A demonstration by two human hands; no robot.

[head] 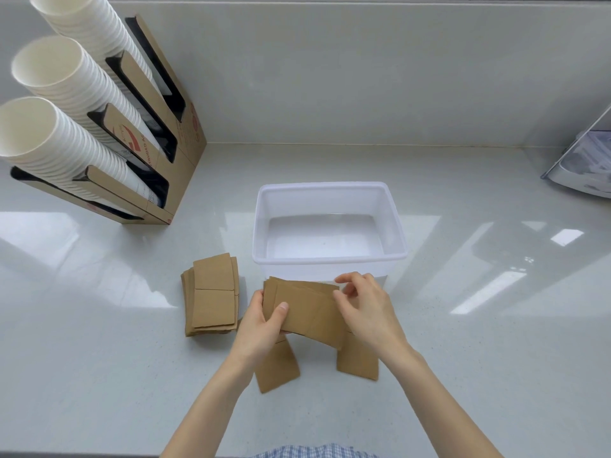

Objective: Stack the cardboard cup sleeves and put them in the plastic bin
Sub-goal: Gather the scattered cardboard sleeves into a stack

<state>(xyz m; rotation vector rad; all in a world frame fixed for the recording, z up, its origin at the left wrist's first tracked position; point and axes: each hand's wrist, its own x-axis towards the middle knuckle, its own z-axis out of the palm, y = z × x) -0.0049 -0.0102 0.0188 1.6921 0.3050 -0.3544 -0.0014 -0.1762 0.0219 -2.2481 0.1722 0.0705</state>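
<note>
A fanned bunch of brown cardboard sleeves (307, 312) is held just above the counter, in front of the plastic bin (330, 256). My left hand (264, 322) grips its left edge, thumb on top. My right hand (367, 305) pinches its right end with the fingertips. The translucent white bin holds nothing. A squared stack of sleeves (211, 295) lies on the counter left of the bin. Two loose sleeves lie flat under my hands, one (277, 368) below my left wrist, another (358, 360) below my right.
A cardboard dispenser (158, 133) with three slanting columns of white paper cups (59, 94) stands at the back left. A grey-white appliance (585, 160) sits at the right edge. The wall runs behind the pale glossy counter (463, 325).
</note>
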